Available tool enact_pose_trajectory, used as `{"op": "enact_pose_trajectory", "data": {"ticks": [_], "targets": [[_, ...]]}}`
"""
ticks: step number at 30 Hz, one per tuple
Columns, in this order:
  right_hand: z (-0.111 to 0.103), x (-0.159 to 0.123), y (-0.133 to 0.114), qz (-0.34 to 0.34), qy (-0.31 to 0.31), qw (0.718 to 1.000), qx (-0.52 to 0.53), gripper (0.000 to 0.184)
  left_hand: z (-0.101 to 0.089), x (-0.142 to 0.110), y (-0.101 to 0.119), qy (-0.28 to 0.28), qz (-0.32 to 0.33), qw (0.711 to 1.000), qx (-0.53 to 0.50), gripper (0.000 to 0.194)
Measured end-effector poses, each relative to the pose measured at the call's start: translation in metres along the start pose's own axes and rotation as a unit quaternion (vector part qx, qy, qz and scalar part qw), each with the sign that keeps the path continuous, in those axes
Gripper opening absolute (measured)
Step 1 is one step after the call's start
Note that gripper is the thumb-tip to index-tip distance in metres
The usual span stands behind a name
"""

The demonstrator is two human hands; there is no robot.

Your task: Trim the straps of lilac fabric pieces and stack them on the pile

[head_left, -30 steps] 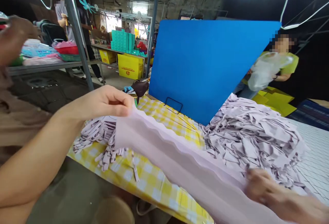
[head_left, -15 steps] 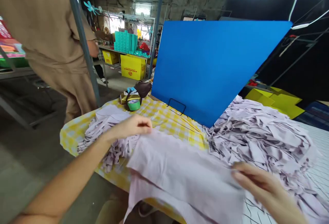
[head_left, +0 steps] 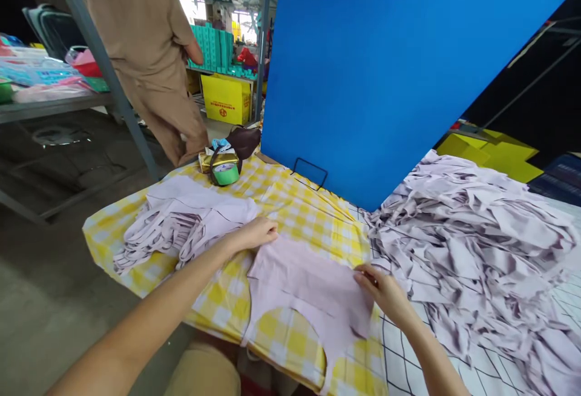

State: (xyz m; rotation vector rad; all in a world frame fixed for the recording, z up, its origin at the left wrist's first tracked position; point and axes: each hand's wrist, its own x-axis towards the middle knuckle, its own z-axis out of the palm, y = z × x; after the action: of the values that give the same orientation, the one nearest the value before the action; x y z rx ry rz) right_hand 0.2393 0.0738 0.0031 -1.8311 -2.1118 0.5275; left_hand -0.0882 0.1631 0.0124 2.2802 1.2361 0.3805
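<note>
I've got the left hand pinching the far left corner of a pale lilac garment, and the right hand has its fingers closed on the far right corner, so both grips are on the fabric. The garment is lying across the yellow checked cloth on the desk, its straps pointing toward me and the curved opening between them showing the checks beneath.

Just left of it, partly behind my left forearm, there's a layered stack of similar lilac pieces. Beyond that stack sit a green tape roll, a gold packet and a dark brown bag. Over on the right, a big loose heap of lilac fabric spreads over a white surface with black grid lines. A tall blue board stands behind the desk, and at the left a person in brown is beside a metal post.
</note>
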Motion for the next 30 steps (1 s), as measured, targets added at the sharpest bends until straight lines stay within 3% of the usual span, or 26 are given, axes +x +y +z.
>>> {"op": "enact_pose_trajectory", "data": {"ticks": [3, 5, 8, 10, 12, 14, 18, 21, 25, 30], "targets": [[0.017, 0.025, 0.008, -0.023, 0.048, 0.998, -0.033, 0.031, 0.012, 0.015, -0.003, 0.017, -0.013, 0.999, 0.036, 0.013], [0.03, 0.034, 0.013, -0.032, 0.081, 0.995, -0.048, 0.033, 0.025, 0.017, -0.003, 0.048, -0.028, 0.996, 0.065, 0.022], [0.048, 0.029, 0.015, -0.021, 0.16, 0.983, -0.091, 0.043, 0.048, 0.004, 0.0, 0.126, -0.034, 0.983, 0.132, 0.041], [0.062, 0.014, 0.012, -0.018, 0.205, 0.97, -0.129, 0.047, 0.063, -0.013, 0.001, 0.132, 0.005, 0.978, 0.163, 0.046], [0.078, -0.004, 0.007, -0.023, 0.191, 0.968, -0.162, 0.048, 0.075, -0.03, -0.001, 0.08, 0.051, 0.981, 0.167, 0.047], [0.093, -0.022, 0.004, -0.023, 0.133, 0.974, -0.183, 0.049, 0.083, -0.046, -0.008, 0.034, 0.057, 0.983, 0.169, 0.046], [0.1, -0.044, 0.006, -0.005, 0.072, 0.981, -0.178, 0.05, 0.087, -0.064, -0.031, 0.051, 0.009, 0.981, 0.189, 0.047], [0.085, -0.043, 0.011, 0.025, 0.122, 0.984, -0.128, 0.051, 0.086, -0.069, -0.04, 0.082, -0.012, 0.975, 0.204, 0.046], [0.075, -0.026, 0.015, 0.084, 0.218, 0.969, -0.078, 0.055, 0.083, -0.067, -0.028, 0.12, -0.037, 0.969, 0.211, 0.045], [0.098, -0.015, 0.011, 0.049, 0.1, 0.98, -0.164, 0.056, 0.084, -0.071, -0.018, 0.073, 0.037, 0.973, 0.215, 0.045]]}}
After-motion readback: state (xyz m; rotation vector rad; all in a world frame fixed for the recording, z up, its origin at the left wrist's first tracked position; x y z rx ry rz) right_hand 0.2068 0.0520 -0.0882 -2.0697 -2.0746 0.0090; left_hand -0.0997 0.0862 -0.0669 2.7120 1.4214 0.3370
